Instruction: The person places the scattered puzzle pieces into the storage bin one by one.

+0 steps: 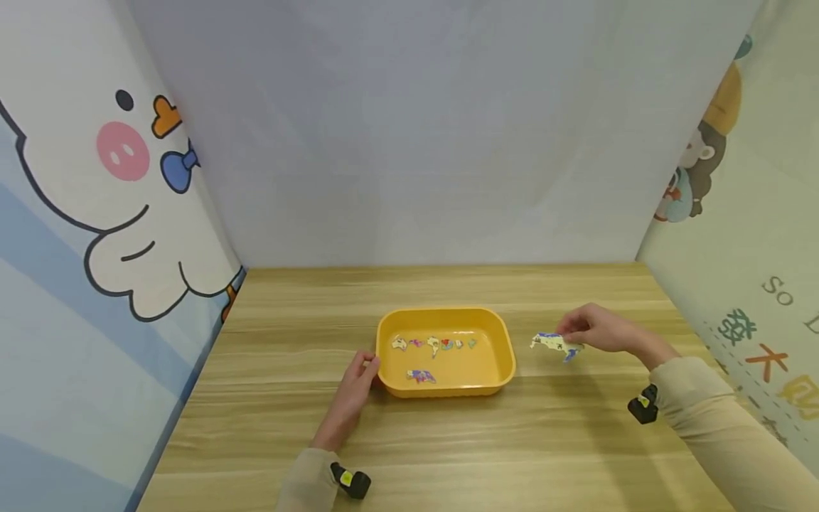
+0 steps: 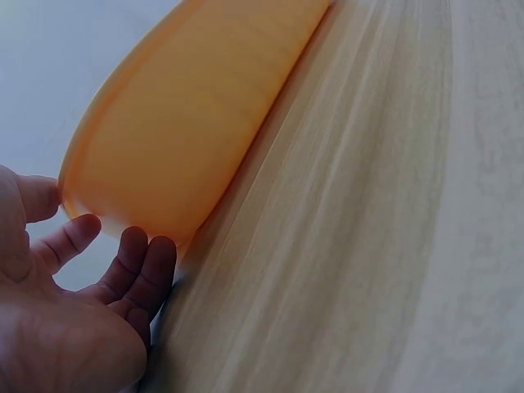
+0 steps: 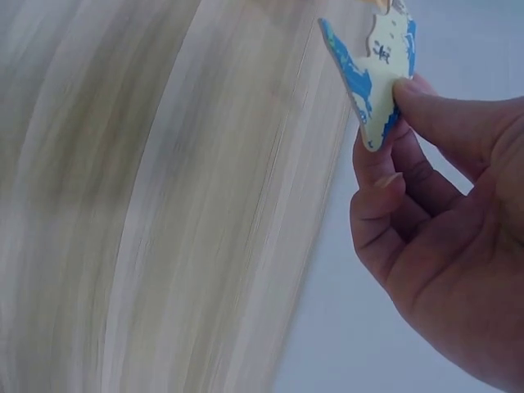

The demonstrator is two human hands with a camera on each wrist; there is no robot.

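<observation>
A yellow tray [image 1: 448,390] sits on the table. My left hand [image 1: 358,382] is at its left end; in the left wrist view, the fingertips rest against the outer wall and the thumb is right at the rim. To the right of the tray, my right hand [image 1: 595,327] pinches a flat irregular puzzle piece [image 3: 385,61] between thumb and fingers. It is cream with blue patches and a small dark printed mark, and is held above the tabletop. Inside the tray, several small coloured pieces lie in a row, with a purple, blue and red piece [image 1: 422,376] nearer the front.
The wood-grain table [image 1: 307,306] extends around the tray. A pale curtain [image 1: 409,142] hangs behind it. Printed cloth stands on both sides: a white cartoon bird [image 1: 70,142] on the left, and lettering [image 1: 777,290] on the right.
</observation>
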